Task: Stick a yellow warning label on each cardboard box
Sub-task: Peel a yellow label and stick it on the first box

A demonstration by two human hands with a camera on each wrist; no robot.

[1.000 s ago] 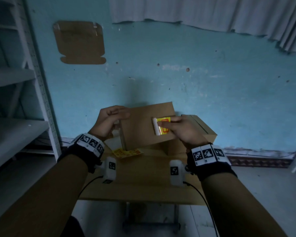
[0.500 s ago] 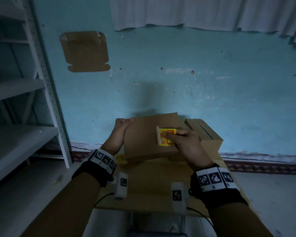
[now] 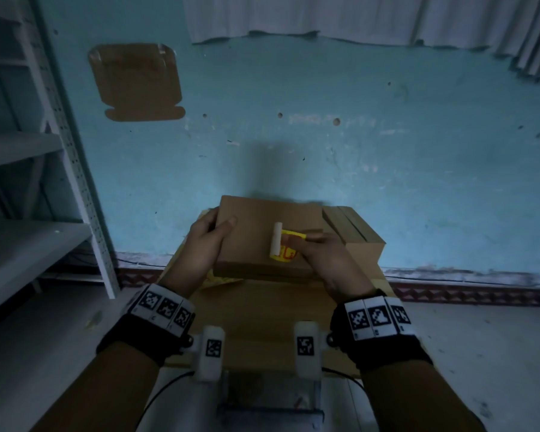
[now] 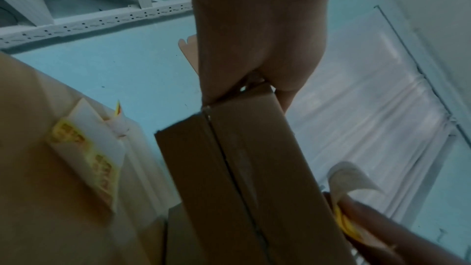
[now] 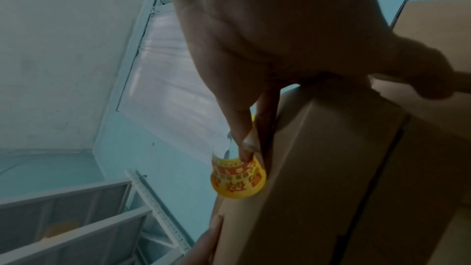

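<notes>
A flat cardboard box (image 3: 262, 226) lies on the small table with its top face up. My left hand (image 3: 211, 236) grips its left edge, thumb on top; the left wrist view shows the box edge (image 4: 239, 160) in that grip. My right hand (image 3: 312, 247) pinches a yellow warning label (image 3: 289, 249) against the right part of the box top, its white backing (image 3: 276, 241) curled up at the left. In the right wrist view the label (image 5: 238, 176) curls below my fingertips beside the box (image 5: 331, 168). A strip of spare labels (image 4: 86, 160) lies on the table.
More cardboard boxes (image 3: 359, 235) are stacked at the back right of the wooden table (image 3: 256, 310). Yellow label sheets (image 3: 222, 279) peek out under the held box. A white metal shelf rack (image 3: 60, 169) stands at the left. A blue wall is close behind.
The box was tilted up and has come down flat on the table. My right hand has brought the label down onto its top face while the left hand slid along the left edge.
</notes>
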